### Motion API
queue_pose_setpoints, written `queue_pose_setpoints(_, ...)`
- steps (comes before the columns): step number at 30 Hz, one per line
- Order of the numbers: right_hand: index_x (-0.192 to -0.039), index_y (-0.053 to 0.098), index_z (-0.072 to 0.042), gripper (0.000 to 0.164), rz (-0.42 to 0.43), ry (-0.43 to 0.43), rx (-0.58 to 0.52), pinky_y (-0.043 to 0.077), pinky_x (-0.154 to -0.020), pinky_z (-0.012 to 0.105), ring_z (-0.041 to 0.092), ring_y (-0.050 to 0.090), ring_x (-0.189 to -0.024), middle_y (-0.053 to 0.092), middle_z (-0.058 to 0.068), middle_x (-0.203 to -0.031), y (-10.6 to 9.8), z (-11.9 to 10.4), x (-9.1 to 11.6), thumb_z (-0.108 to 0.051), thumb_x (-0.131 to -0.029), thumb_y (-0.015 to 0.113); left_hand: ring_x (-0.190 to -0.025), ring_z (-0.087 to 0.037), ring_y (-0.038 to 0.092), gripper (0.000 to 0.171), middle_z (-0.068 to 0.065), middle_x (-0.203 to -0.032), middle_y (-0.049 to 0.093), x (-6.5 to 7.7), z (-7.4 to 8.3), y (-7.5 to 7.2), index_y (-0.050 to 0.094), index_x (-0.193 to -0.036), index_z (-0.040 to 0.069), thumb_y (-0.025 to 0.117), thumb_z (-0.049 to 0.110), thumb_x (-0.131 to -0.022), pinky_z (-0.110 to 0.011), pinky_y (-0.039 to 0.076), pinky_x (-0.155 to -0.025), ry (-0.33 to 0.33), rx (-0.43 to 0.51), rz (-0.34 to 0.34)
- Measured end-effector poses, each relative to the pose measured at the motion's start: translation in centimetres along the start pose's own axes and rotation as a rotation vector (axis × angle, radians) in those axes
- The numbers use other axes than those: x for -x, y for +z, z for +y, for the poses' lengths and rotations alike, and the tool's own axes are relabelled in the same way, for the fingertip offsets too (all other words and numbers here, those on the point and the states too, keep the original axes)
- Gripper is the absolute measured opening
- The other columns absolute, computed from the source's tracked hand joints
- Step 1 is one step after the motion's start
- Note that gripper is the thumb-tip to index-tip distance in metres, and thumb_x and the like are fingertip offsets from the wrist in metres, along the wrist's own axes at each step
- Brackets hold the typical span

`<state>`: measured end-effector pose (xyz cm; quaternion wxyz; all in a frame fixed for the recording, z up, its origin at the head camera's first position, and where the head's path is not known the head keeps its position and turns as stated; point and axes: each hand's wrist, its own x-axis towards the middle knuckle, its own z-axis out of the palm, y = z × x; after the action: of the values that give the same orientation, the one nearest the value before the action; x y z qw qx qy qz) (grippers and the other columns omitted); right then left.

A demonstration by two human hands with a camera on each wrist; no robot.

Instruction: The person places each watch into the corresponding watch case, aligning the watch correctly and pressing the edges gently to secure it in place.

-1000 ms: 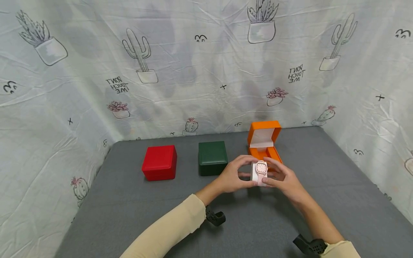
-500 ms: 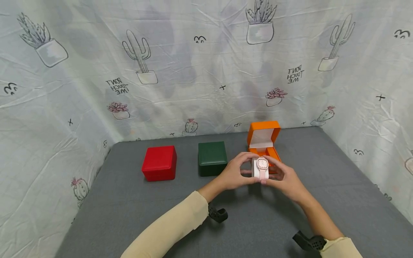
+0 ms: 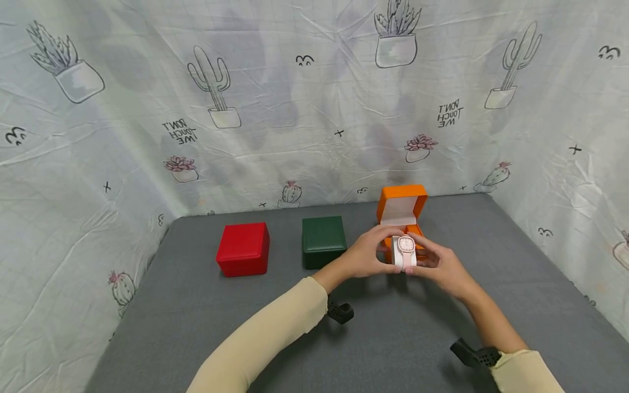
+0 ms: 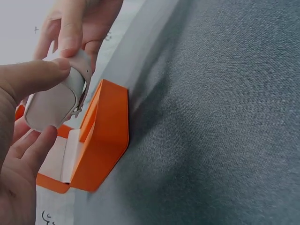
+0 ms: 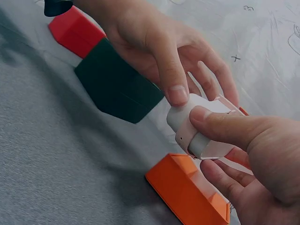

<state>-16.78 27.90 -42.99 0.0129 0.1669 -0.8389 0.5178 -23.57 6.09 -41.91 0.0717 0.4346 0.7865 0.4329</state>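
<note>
A pink wristwatch (image 3: 406, 245) is strapped round a white watch cushion (image 4: 50, 105). My left hand (image 3: 366, 253) grips the cushion from the left, thumb low on its near side. From the right, my right hand (image 3: 439, 267) holds the same cushion, its thumb pressing the strap in the right wrist view. Both hands keep it above and just in front of an orange watch box (image 3: 403, 196), whose lid stands raised with a white lining. Part of the box's base is hidden behind the hands and the watch; the wrist views show its orange side (image 4: 105, 136).
To the left stand a closed green box (image 3: 324, 242) and, farther left, a closed red box (image 3: 243, 248). All stand on a grey cloth-covered table (image 3: 221, 316). A white curtain (image 3: 275, 109) printed with cacti hangs behind and along the sides.
Both hands have carried the watch and cushion slightly right and toward the orange box, turning its face a little. The boxes have stayed where they were.
</note>
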Motion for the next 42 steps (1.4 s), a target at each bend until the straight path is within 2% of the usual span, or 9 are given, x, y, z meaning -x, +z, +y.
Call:
queue_pose_setpoints(10, -0.151, 0.028, -0.004, 0.076, 0.006, 0.029, -0.022, 0.053, -0.082, 0.014, -0.009, 0.056, -0.106, 0.036, 0.026, -0.15, 0.0, 0.7, -0.5, -0.012, -0.088, 0.07, -0.126, -0.013, 0.047, 0.066, -0.002, -0.143, 0.043, -1.1, 0.2, 0.5, 0.048, -0.138, 0.015, 0.079, 0.016, -0.08, -0.013, 0.05, -0.09, -0.077, -0.052, 0.006)
queue_pose_setpoints(19, -0.149, 0.03, 0.001, 0.071, 0.099, -0.016, -0.04, 0.046, -0.09, 0.006, -0.017, 0.046, -0.116, 0.034, 0.028, -0.151, 0.0, 1.3, -0.5, -0.009, -0.09, 0.068, -0.12, -0.012, 0.051, 0.066, -0.004, -0.138, 0.047, -2.4, -0.4, 1.2, 0.05, -0.138, 0.016, 0.08, 0.02, -0.08, -0.015, 0.052, -0.089, -0.166, -0.045, 0.076)
queue_pose_setpoints(27, -0.137, 0.049, 0.0, 0.051, 0.307, 0.004, 0.063, 0.045, -0.085, 0.003, -0.009, 0.055, -0.11, 0.055, 0.026, -0.133, -0.3, 1.9, -0.2, -0.014, -0.091, 0.067, -0.115, -0.015, 0.052, 0.066, -0.005, -0.134, 0.048, -3.3, -0.9, 1.4, 0.05, -0.138, 0.015, 0.08, 0.022, -0.08, -0.016, 0.053, -0.087, -0.215, -0.081, 0.101)
queue_pose_setpoints(30, -0.134, 0.052, -0.001, 0.049, 0.349, 0.029, 0.097, 0.046, -0.085, 0.004, -0.005, 0.056, -0.109, 0.057, 0.023, -0.13, -0.4, 2.1, -0.1, -0.016, -0.09, 0.068, -0.117, -0.016, 0.052, 0.066, -0.005, -0.135, 0.047, -3.6, -1.1, 1.5, 0.049, -0.138, 0.015, 0.079, 0.021, -0.08, -0.016, 0.053, -0.087, -0.224, -0.081, 0.106)
queue_pose_setpoints(32, -0.136, 0.05, -0.002, 0.054, 0.33, 0.056, 0.115, 0.049, -0.088, 0.01, 0.006, 0.057, -0.116, 0.056, 0.023, -0.133, -0.5, 2.2, -0.1, -0.018, -0.089, 0.07, -0.117, -0.016, 0.052, 0.066, -0.006, -0.135, 0.047, -3.7, -1.3, 1.6, 0.048, -0.139, 0.015, 0.079, 0.021, -0.081, -0.016, 0.053, -0.087, -0.233, -0.08, 0.109)
queue_pose_setpoints(34, -0.141, 0.046, -0.001, 0.061, 0.29, 0.092, 0.129, 0.052, -0.093, 0.023, 0.021, 0.055, -0.124, 0.051, 0.025, -0.139, -0.6, 2.3, -0.1, -0.019, -0.088, 0.071, -0.116, -0.016, 0.053, 0.065, -0.005, -0.134, 0.047, -3.9, -1.4, 1.6, 0.048, -0.139, 0.015, 0.078, 0.022, -0.081, -0.016, 0.053, -0.088, -0.244, -0.085, 0.11)
queue_pose_setpoints(37, -0.145, 0.038, -0.001, 0.071, 0.239, 0.151, 0.145, 0.046, -0.099, 0.043, 0.041, 0.046, -0.131, 0.043, 0.028, -0.145, -0.8, 2.6, -0.2, -0.022, -0.087, 0.073, -0.114, -0.016, 0.054, 0.065, -0.005, -0.134, 0.048, -4.1, -1.6, 1.7, 0.049, -0.138, 0.017, 0.078, 0.025, -0.081, -0.014, 0.052, -0.086, -0.257, -0.104, 0.109)
queue_pose_setpoints(39, -0.147, 0.035, -0.001, 0.075, 0.22, 0.184, 0.151, 0.042, -0.101, 0.05, 0.045, 0.042, -0.134, 0.038, 0.028, -0.149, -0.9, 2.8, -0.3, -0.024, -0.087, 0.073, -0.114, -0.016, 0.055, 0.064, -0.005, -0.134, 0.048, -4.3, -1.7, 1.8, 0.049, -0.138, 0.017, 0.078, 0.026, -0.081, -0.014, 0.052, -0.086, -0.259, -0.111, 0.107)
queue_pose_setpoints(42, -0.148, 0.033, 0.0, 0.078, 0.202, 0.204, 0.159, 0.041, -0.103, 0.051, 0.046, 0.039, -0.136, 0.035, 0.029, -0.15, -1.0, 3.2, -0.3, -0.025, -0.086, 0.074, -0.114, -0.016, 0.054, 0.064, -0.005, -0.134, 0.048, -4.6, -1.8, 2.0, 0.05, -0.137, 0.017, 0.078, 0.028, -0.081, -0.014, 0.052, -0.085, -0.261, -0.123, 0.108)
